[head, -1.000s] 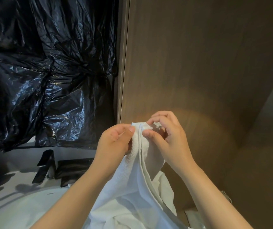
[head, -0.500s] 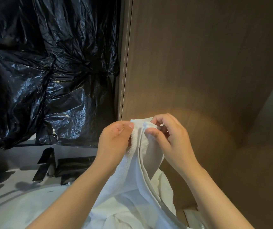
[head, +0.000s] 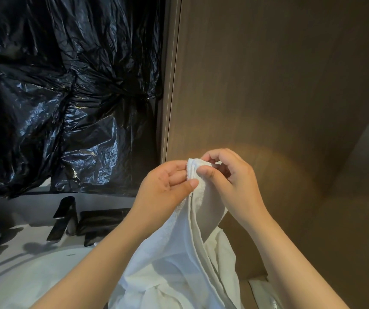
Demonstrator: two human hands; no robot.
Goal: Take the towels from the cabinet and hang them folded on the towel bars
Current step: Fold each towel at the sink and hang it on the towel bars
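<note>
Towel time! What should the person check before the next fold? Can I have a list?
1. Left hand pinches the top edge of the towel: ok.
2. Right hand pinches the same edge, close beside the left: ok.
3. Layers meet evenly at the top between the hands: ok.
4. Lower part hangs smooth: not ok, it is bunched at the bottom.
5. Towel apart from the faucet: ok.
6. Towel bar ready to take it: cannot tell, no bar is in view.
</note>
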